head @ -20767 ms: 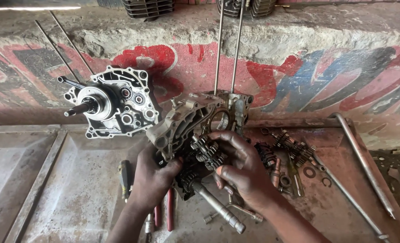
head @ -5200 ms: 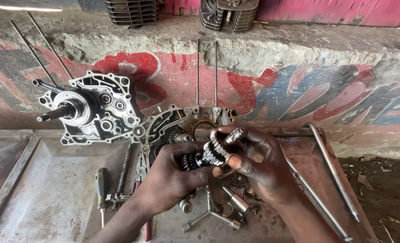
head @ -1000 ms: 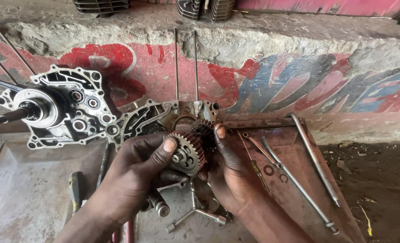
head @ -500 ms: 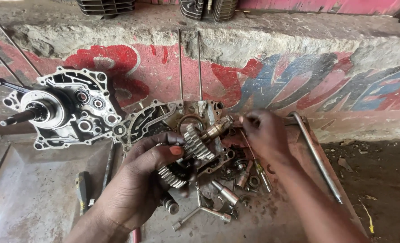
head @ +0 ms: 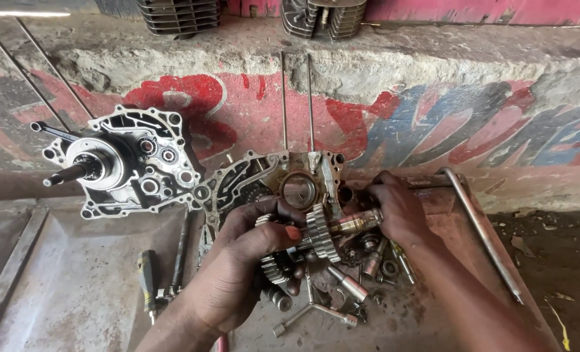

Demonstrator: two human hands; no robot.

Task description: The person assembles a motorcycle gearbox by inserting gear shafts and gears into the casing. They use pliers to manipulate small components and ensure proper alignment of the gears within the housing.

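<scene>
A: Head view, working outward from the open crankcase half (head: 283, 186) leaning on the painted wall (head: 433, 124). What's in the hands?

B: Just in front of the case, the left hand (head: 237, 270) is clamped around a cluster of gears (head: 296, 244); the biggest toothed wheel stands up between thumb and fingers. The right hand (head: 397, 212) pinches the brass-coloured shaft end (head: 358, 223) sticking out of that cluster, to the right of the case.

A: Different from half a second ago?

B: Yes. Then the right hand was lifted off, up by the case's right edge. Now it has come back down onto the shaft, so both hands bear on the gear set again, which I'd judge steadies it.

A: Room to move?

B: Tight in front of the case: sockets and loose small parts (head: 368, 261) lie directly under the hands, touching one another. Left of the case stands the other case half (head: 123, 166), a screwdriver (head: 148, 281) below it. The tray floor further left is barer. Right of the case a long steel rod (head: 482, 231) runs along the tray's edge.
</scene>
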